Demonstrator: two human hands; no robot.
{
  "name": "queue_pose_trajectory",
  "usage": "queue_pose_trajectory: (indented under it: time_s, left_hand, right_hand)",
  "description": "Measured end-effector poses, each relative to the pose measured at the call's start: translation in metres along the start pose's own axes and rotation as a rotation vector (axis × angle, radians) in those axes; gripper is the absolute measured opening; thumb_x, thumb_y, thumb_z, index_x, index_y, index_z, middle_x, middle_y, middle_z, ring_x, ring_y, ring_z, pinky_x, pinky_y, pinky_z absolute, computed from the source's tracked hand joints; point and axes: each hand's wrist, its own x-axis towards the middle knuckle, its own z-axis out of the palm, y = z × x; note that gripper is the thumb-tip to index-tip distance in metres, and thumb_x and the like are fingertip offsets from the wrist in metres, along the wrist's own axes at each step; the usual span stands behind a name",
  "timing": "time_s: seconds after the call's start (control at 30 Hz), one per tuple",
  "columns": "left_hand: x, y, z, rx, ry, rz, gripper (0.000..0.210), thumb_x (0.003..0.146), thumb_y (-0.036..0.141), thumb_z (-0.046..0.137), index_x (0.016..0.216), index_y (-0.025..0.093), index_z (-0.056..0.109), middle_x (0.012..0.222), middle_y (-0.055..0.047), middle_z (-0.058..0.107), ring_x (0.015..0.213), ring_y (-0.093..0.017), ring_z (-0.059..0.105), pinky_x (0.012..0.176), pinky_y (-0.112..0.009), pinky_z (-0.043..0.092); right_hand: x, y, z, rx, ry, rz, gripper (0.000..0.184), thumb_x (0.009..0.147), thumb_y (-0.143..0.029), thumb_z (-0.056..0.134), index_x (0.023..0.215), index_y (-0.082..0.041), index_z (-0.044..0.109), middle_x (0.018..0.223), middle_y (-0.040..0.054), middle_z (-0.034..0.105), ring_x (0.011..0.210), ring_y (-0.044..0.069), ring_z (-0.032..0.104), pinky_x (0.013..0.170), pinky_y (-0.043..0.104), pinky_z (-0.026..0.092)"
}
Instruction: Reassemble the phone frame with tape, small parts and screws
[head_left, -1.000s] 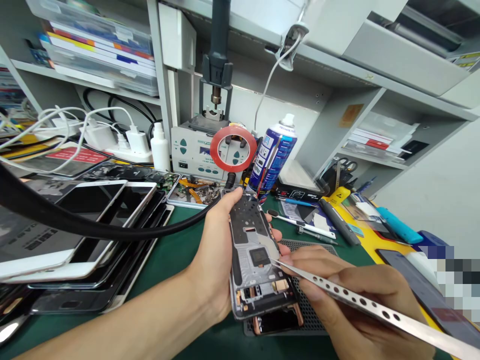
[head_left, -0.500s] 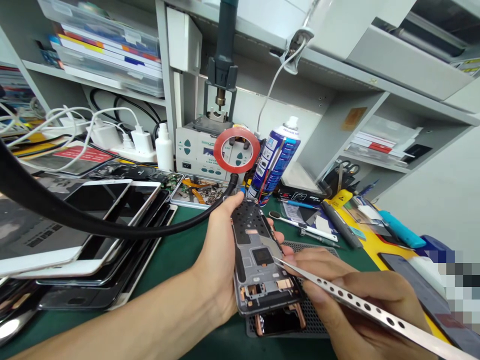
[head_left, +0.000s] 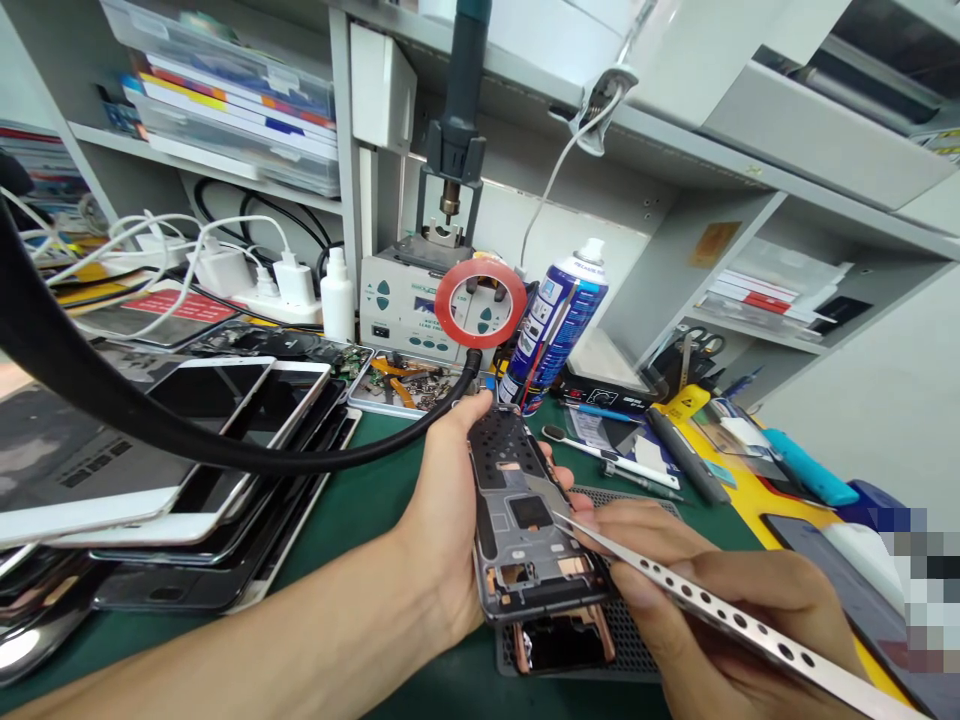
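Work piece: a bare phone mid-frame (head_left: 525, 480), held in the air over the right-centre of the green desk (head_left: 360, 510), long axis running near to far, far end angled slightly left.

Left hand (head_left: 442, 500): wrapped around the mid-frame from the left; thumb along the left edge at the far end, fingertips curled against the right edge. Right hand (head_left: 739, 580): fingers pinched on perforated metal tweezers (head_left: 694, 598), tips just right of the dark square pad (head_left: 530, 513). Cannot tell whether the tips touch the plate or are closed together.

Just beyond the near end: a copper-edged phone part (head_left: 562, 640) on a grey perforated mat (head_left: 637, 640). Far side: blue spray can (head_left: 555, 330); parts tray (head_left: 361, 392) to its left.

Handling (judged): light, thin and fairly stiff; smooth rim probably a little slippery. Cut-outs at the near end look like the fragile zone; a sharp tip could scratch or lift the thin layers. Best hold: both long edges, with palm support, clear of the openings and pad.
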Motion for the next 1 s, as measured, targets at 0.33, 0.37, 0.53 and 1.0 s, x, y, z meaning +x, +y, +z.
queue_pose_trajectory:
  time_s: [0.33,0.37,0.53,1.0]
  left_hand:
    - [0.001,-0.001,0.003,0.037,0.008,0.011,0.047,0.085,0.061,0.045,0.08,0.016,0.058,0.066,-0.011,0.065,0.055,-0.026,0.065,0.053,-0.039,0.055]
    - [0.001,-0.001,0.003,0.033,0.005,0.01,0.047,0.085,0.061,0.046,0.08,0.016,0.058,0.066,-0.011,0.065,0.056,-0.026,0.065,0.054,-0.039,0.055]
    - [0.0,0.0,0.002,0.034,-0.02,0.024,0.047,0.084,0.061,0.049,0.077,0.016,0.06,0.066,-0.011,0.064,0.061,-0.026,0.068,0.055,-0.035,0.055]
    - [-0.003,-0.002,0.006,0.108,-0.103,0.154,0.044,0.085,0.058,0.055,0.077,0.015,0.065,0.068,-0.008,0.064,0.055,-0.021,0.065,0.048,-0.029,0.052]
  right_hand:
    - [0.001,0.002,0.008,0.064,0.053,-0.019,0.035,0.082,-0.002,0.064,0.099,-0.033,0.06,0.091,-0.002,0.08,0.092,0.028,0.076,0.09,0.047,0.064]
    - [0.001,0.002,0.009,0.078,0.073,-0.02,0.034,0.083,-0.001,0.062,0.098,-0.031,0.059,0.091,-0.0023,0.08,0.092,0.027,0.077,0.089,0.045,0.064]
    - [0.002,0.0,0.011,0.139,0.114,0.051,0.026,0.087,-0.002,0.061,0.091,-0.027,0.055,0.094,-0.0005,0.08,0.093,0.025,0.076,0.083,0.04,0.064]
    - [-0.001,-0.007,0.02,0.027,0.129,0.015,0.039,0.077,0.006,0.059,0.086,-0.033,0.055,0.091,-0.0055,0.08,0.084,0.026,0.077,0.094,0.048,0.056]
